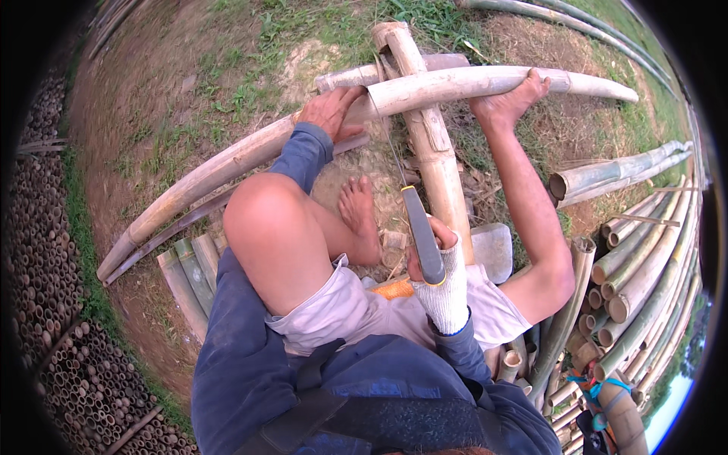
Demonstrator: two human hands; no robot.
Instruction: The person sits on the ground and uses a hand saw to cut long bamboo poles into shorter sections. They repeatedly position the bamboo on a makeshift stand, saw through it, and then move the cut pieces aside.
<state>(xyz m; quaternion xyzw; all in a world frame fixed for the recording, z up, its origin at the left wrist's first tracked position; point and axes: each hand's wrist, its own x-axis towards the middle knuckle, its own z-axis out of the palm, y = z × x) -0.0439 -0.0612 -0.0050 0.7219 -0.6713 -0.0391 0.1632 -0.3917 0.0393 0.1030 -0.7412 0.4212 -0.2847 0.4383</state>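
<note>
A long bamboo pole [455, 84] lies crosswise in front of me over a bamboo support. My left hand [331, 112] grips the pole's left part [227, 161], just left of a cut line. In a white knitted glove, my right hand [442, 277] is closed round the dark grey, yellow-edged handle of a hand saw [422, 231]. The thin saw blade [390, 144] runs up from the handle to the cut; I cannot tell whether the pole is cut through. My bare right foot [509, 100] presses on the pole, right of the cut.
Under the pole stands a thick bamboo post [438, 171] with a crosspiece [447, 62]. My left foot [359, 220] rests on the ground. Cut bamboo lengths [182, 280] lie at left, and longer poles [644, 280] are heaped at right. A pale plastic container [491, 252] sits by my right thigh.
</note>
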